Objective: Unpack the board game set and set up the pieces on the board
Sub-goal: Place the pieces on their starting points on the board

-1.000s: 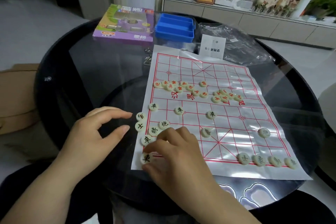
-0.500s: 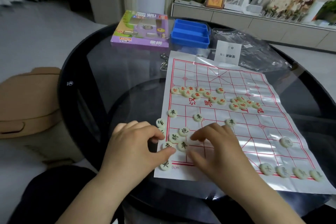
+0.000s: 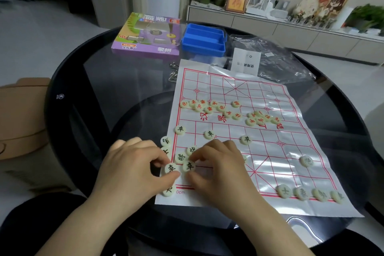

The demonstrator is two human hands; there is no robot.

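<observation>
A white sheet board with a red grid (image 3: 276,151) lies on the dark glass table. Cream round pieces with red characters (image 3: 228,110) cluster along its middle. Black-lettered pieces stand in a row (image 3: 209,134) and along the near right edge (image 3: 307,193). My left hand (image 3: 133,168) pinches a black-lettered piece (image 3: 170,168) between thumb and fingers at the board's near left corner. My right hand (image 3: 216,164) touches the neighbouring piece (image 3: 189,166) with its fingertips. More black-lettered pieces (image 3: 179,157) lie just beyond them.
A purple game box (image 3: 145,36) and a blue plastic tray (image 3: 202,40) sit at the table's far side. A clear plastic bag (image 3: 276,62) and a white leaflet (image 3: 246,63) lie behind the board. Metal clips (image 3: 173,70) rest near its far left corner.
Both hands have closed in on the pieces at the board's near left corner. My left hand moved right and took hold of a piece; my right hand shifted left to the one beside it.
</observation>
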